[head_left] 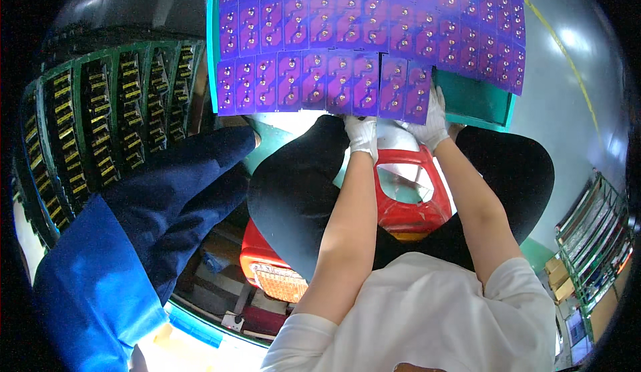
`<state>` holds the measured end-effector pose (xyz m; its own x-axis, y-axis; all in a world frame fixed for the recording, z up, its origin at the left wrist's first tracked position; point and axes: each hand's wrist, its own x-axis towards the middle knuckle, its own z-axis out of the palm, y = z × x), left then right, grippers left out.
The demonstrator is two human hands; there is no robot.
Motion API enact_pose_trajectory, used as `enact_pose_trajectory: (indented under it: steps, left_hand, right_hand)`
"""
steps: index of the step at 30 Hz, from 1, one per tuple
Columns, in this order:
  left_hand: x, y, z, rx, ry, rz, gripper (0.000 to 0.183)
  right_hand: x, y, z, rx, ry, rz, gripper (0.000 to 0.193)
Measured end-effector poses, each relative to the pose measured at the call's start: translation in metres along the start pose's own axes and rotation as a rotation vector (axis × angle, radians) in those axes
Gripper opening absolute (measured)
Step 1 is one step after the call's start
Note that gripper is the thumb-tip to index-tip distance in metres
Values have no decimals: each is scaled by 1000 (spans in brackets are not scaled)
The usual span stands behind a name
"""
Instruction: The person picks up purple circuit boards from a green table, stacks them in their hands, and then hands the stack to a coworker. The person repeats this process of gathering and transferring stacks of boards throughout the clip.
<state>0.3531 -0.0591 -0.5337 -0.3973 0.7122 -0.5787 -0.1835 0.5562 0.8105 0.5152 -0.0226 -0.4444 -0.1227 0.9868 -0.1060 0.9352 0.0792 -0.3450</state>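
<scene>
Rows of purple circuit boards (314, 22) with small metal contacts fill a teal tray (481, 98). A short piece of circuit board (404, 90) at the near edge sits slightly out of line with the row on its left, and a dark gap parts them. My right hand (431, 120), in a white glove, grips this piece at its right edge and near corner. Just below the near edge of the boards is my gloved left hand (362, 135). Its fingers pass underneath and are mostly hidden, so its grip does not show.
Between my knees stands a red plastic stool (414, 198). A person in blue clothing (100, 285) is close on my left, near green racks (80, 122) of dark parts with yellow marks. Another rack (594, 238) and cardboard boxes (558, 277) stand at right.
</scene>
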Motion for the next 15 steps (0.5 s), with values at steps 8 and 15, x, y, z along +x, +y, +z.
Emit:
enact_pose_trajectory:
  steps: [8, 15]
  left_hand:
    - [12, -2, -15, 88, -175, -21, 27]
    - [-51, 92, -5, -136, -287, -248, 28]
  right_hand:
    - [-1, -24, -1, 612, 139, 76, 66]
    - [-12, -25, -19, 778, -7, 296, 72]
